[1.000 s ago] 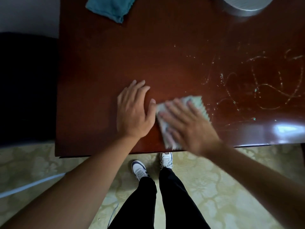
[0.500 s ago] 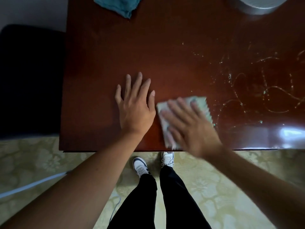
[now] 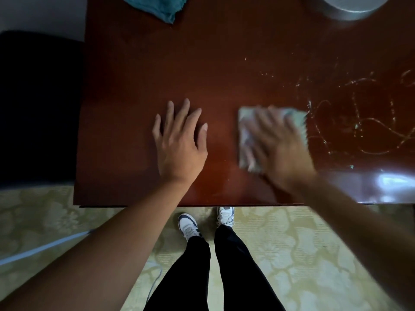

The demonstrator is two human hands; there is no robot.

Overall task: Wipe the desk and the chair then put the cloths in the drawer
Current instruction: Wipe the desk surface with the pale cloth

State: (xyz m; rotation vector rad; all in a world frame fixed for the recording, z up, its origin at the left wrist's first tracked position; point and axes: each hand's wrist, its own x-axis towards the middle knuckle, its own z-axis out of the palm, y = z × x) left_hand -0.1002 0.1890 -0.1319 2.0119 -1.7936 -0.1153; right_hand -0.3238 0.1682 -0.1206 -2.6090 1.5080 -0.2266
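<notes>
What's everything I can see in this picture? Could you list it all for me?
desk: one, glossy reddish-brown, fills the upper middle
light cloth: one, pale green-grey, on the desk under the right hand
teal cloth: one, crumpled, desk's far edge, partly cut off
streaks: several, pale squiggles, on the desk's right part
metal container: one, silvery, round, top right, partly cut off
dark seat: one, black, left of the desk
carpet: one, pale yellow-green, patterned
cable: one, whitish, on the carpet at left
shoes: two, white and dark
trousers: black
left hand: flat on the desk
right hand: blurred, pressing the light cloth
</notes>
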